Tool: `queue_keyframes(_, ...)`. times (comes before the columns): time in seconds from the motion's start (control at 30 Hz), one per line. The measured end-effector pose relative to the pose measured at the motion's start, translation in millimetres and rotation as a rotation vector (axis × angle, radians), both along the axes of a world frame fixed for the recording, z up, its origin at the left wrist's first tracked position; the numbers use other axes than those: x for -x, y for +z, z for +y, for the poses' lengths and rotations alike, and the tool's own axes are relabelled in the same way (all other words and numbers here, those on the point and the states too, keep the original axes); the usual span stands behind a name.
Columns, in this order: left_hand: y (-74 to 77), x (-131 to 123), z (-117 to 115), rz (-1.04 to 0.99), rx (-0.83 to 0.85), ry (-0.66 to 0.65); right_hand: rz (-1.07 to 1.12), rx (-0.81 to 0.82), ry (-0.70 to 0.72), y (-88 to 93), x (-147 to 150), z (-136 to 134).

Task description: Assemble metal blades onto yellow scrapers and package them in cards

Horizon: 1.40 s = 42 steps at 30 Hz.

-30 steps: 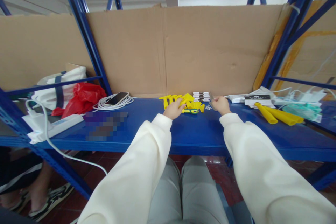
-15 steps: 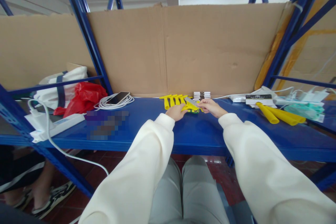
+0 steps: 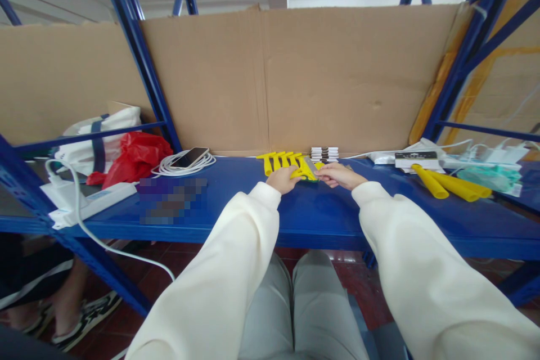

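The fingers (image 3: 292, 175) of the left hand (image 3: 282, 179) are closed on a yellow piece (image 3: 304, 173) and hold it just above the blue shelf (image 3: 253, 202). The fingers (image 3: 325, 171) of the right hand (image 3: 340, 175) pinch a small grey piece (image 3: 311, 165) that touches the top of the yellow piece. The two hands are close together, in the middle of the shelf near the back.

Just behind the left hand lies a row of yellow handles (image 3: 276, 158). Beside them sits a little white stack (image 3: 324, 153). Behind it all stands a brown cardboard wall (image 3: 337, 79).

Far to the right lie yellow tubes (image 3: 447, 184). To the left a phone (image 3: 190, 157) rests on a coiled white cable (image 3: 169, 169), next to a red bag (image 3: 135, 160).
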State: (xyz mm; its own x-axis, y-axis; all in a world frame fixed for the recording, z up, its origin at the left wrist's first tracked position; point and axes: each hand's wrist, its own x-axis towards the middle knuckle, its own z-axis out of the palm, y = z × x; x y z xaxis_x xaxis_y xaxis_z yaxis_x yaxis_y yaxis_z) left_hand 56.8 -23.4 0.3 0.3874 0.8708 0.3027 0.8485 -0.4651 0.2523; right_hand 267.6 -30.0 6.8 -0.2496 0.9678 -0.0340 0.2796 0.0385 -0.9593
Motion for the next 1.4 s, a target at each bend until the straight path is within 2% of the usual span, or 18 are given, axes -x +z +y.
queue_keyframes(0.4, -2.2, 1.5, 4.6, -0.033, -0.015, -0.045, 0.057, 0.077, 0.235, -3.9, -9.6, 4.4)
queue_keyframes(0.67, -0.4, 1.6, 3.2, -0.041, 0.003, -0.039, 0.082, 0.030, 0.325, -4.4, -12.0, 2.9)
queue_keyframes(1.1, 1.6, 1.0, -1.0, -0.006, -0.004, -0.026, -0.066, 0.128, 0.148, -2.1, -3.6, 1.9)
queue_keyframes(1.4, -0.4, 0.8, 1.1, -0.007, -0.024, -0.070, 0.010, 0.046, 0.111, -3.2, -3.5, 1.9)
